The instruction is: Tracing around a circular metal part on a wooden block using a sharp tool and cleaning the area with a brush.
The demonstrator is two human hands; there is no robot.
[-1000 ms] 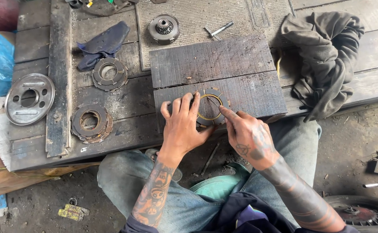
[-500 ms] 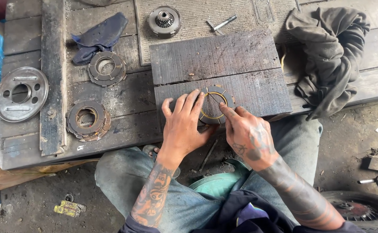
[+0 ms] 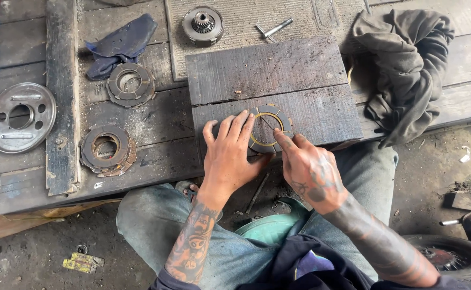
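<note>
Ring: a flat round ring (image 3: 269, 128) with small notches on its rim and a thin yellow line inside. It lies flat on the near edge of a dark wooden board (image 3: 300, 91).
Left hand: the left hand (image 3: 230, 156) lies flat with its fingers spread. The fingers press on the left side of the ring. It grips nothing.
Right hand: the right hand (image 3: 310, 169) touches the near right side of the ring with its fingertips. I cannot tell if it pinches the ring or just pushes on it.
Board: two dark planks side by side, on top of the desk (image 3: 155, 123), in the middle.
Desk: old grey wood with scratches and dirt.
Near left: a stack of rusty rings (image 3: 107, 150) sits on the desk, well apart from the hands.
Further left: a second stack of rings (image 3: 131, 85) lies beside a dark blue rag (image 3: 120, 44).
Far left: a shiny round metal plate (image 3: 20, 116) with holes. A long wood strip (image 3: 62, 96) runs between it and the ring stacks.
Far middle: a round metal part with a gear on top (image 3: 203, 24) sits on a ribbed mat (image 3: 278, 16). A small metal tool (image 3: 272, 29) lies to its right.
Right: a grey cloth (image 3: 407, 70) lies in a heap and hangs over the desk edge.
Legs: the person sits in blue jeans (image 3: 155, 215), knees under the desk.
Floor: a tyre (image 3: 453, 258) shows at the near right.
</note>
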